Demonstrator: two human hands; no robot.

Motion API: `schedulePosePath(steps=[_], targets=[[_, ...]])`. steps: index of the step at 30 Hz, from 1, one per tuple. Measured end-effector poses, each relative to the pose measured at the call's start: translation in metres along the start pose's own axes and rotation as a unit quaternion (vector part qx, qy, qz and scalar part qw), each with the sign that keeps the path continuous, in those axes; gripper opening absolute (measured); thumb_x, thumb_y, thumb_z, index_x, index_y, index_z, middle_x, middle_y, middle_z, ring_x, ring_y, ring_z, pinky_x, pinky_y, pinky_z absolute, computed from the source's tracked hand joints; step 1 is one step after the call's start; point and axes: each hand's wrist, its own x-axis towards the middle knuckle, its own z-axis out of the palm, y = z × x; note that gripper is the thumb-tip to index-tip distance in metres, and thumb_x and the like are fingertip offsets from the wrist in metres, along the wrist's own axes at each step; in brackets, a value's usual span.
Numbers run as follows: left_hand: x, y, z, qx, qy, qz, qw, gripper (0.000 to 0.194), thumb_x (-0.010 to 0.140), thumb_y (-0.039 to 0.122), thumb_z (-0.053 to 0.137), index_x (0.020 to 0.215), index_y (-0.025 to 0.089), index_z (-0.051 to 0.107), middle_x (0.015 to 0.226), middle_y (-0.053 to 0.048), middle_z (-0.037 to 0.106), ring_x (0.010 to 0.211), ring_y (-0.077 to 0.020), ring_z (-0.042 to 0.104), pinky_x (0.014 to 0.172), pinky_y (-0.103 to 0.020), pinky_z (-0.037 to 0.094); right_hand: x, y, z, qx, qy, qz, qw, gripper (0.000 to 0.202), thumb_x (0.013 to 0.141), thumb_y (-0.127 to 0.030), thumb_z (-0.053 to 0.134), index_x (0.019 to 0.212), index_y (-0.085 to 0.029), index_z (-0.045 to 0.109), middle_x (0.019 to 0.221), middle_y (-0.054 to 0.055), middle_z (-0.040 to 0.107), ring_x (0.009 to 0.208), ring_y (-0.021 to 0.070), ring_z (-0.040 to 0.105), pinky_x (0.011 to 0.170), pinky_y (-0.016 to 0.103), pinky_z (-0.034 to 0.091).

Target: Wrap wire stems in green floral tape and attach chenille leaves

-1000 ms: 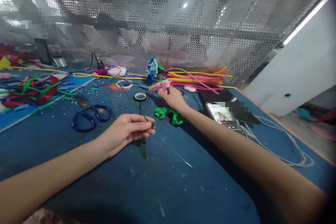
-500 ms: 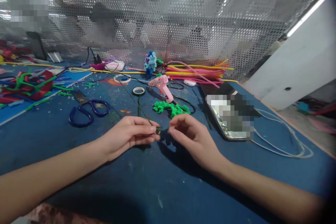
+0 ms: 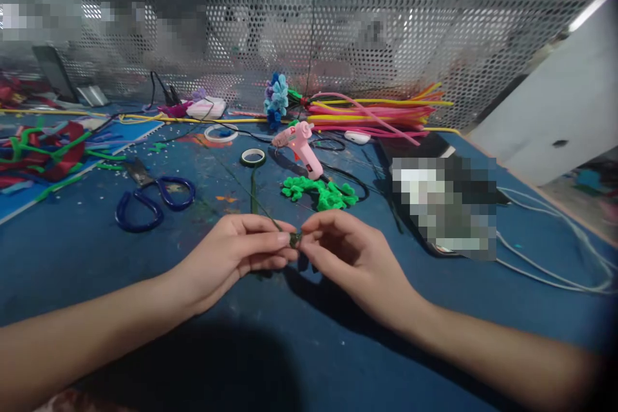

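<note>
A green stem's end sits — between both hands.

Green strand partly hidden, phone blurred

Dim, cool indoor light. Beyond the left hand and right hand, white glare dots the grey perforated screen; far to the right hand's right, a light strip shines. Soft dark shadows lie on the blue table under the right hand and nearer than the left. Blocky pixelation covers most of the phone right of the right hand. Outer edges look stretched and blurred.
</note>
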Motion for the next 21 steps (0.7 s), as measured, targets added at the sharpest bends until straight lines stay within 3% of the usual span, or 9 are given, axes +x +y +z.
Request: schedulePosePath(steps=[3,14,21], targets=[[0.0016,-0.0014,0.0001,-0.02,-0.003,0.013,1.0,0.006,0.071,0.011,0.066,0.074,0.013,0.07,0.069,-0.003,0.069,0.064,-0.0072,0.063,0.061,-0.011,0.05,0.0025,-0.0005,0.0018,-0.005,0.011,0.004,1.0,0.015,0.072,-0.027,0.062,0.083,-0.019,0.054,0.069,0.0,0.062,0.059,0.0096,0.057,0.052,0.02,0.047],[0.0038,-0.0087,0.002,-0.022,-0.014,0.05,0.998,0.006,0.068,0.012,0.067,0.063,0.011,0.068,0.086,-0.001,0.066,0.068,-0.0045,0.058,0.066,-0.012,0.047,-0.0012,-0.0017,0.0029,-0.101,0.031,-0.072,0.992,0.006,0.075,-0.016,0.058,0.072,-0.017,0.063,0.062,-0.003,0.063,0.055,0.0073,0.056,0.053,0.017,0.045],[0.0049,-0.0073,0.0034,-0.021,-0.024,0.031,0.999,0.009,0.069,0.014,0.068,0.077,0.014,0.07,0.065,-0.001,0.065,0.063,-0.006,0.059,0.063,-0.013,0.047,-0.0018,-0.0054,0.0013,-0.078,0.027,-0.055,0.995,0.011,0.078,-0.019,0.055,0.068,-0.016,0.06,0.057,-0.003,0.058,0.05,0.0057,0.051,0.047,0.016,0.04]])
